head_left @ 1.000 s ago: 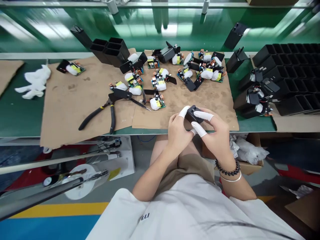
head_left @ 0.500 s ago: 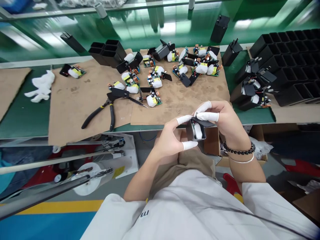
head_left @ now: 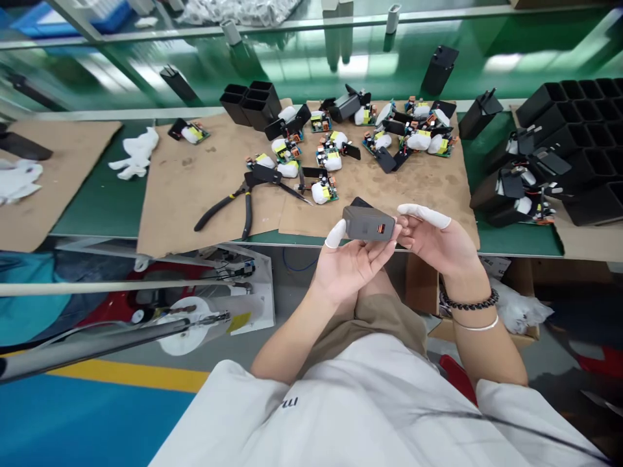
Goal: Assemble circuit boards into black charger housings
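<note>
A black charger casing (head_left: 365, 222) with an orange port in its end face lies across the fingers of my left hand (head_left: 348, 266), whose white-cotted thumb presses its left side. Behind it, part of a black flap sticks up at the upper edge. My right hand (head_left: 438, 243) is beside the casing's port end, palm turned inward, fingers apart; whether its fingertips touch the casing I cannot tell. White finger cots cover some fingertips. Ahead on the cardboard mat (head_left: 413, 181) lie several circuit boards (head_left: 324, 191) with white pads and black plates.
Black-handled pliers (head_left: 248, 194) lie on the cardboard to the left. Empty black casings (head_left: 574, 143) stand in rows at right, beside partly filled casings (head_left: 511, 188). More casings (head_left: 250, 104) stand at the back. White gloves (head_left: 136, 152) lie further left.
The casing has been turned so its port end shows instead of its open end. My right hand has moved off the flap and opened. The camera view has shifted left.
</note>
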{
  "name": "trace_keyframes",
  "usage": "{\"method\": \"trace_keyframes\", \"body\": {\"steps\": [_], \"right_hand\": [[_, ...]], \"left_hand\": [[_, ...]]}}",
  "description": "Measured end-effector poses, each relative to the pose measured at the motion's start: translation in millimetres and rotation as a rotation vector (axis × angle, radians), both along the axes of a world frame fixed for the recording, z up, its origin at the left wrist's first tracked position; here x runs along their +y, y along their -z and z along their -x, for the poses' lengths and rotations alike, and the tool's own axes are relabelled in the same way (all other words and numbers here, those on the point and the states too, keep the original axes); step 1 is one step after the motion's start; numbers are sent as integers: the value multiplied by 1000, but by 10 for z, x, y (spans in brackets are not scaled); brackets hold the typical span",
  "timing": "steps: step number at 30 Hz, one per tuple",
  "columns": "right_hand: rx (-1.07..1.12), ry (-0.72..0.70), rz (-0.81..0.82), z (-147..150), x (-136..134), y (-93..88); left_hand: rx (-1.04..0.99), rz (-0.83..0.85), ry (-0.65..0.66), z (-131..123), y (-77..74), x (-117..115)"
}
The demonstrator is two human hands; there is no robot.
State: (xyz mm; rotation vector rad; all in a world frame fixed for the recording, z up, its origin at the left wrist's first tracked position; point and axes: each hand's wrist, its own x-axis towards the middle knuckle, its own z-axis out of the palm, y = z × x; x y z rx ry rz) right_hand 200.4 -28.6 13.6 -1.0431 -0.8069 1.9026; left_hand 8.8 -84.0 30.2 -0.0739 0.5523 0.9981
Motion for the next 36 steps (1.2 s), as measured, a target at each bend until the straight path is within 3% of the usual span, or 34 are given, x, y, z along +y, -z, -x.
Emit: {"method": "trace_keyframes", "body": {"steps": [7,15,17,20,22,24,27,31,36], "right_hand": [[-59,53,-91,43,-92,1],[-211,153,-337,129,-291,-171],[-336,179,-493,175,-403,-264],[-650,169,-879,314,-545,-374],[-953,162,-1163,449,-569,-397],[-1227,161,-1318,581,-504,-389],[-1339,66,-1232,676,-202,-398],[-1155,-114,-900,483,644,-585],[-1494,272,-731,-89,2098,-945]], "left_hand": [[-32,35,-5,36,-72,-49],[138,54,-162,32,-167,-51],[160,14,-161,50,-126,-51],[264,-100,-177,41,-25,-36],[428,-223,-259,9,37,6],[653,-360,-379,-17,81,78],[981,-558,-500,25,132,209],[1303,-910,-441,220,262,316],[1512,-1187,-92,325,506,333]]}}
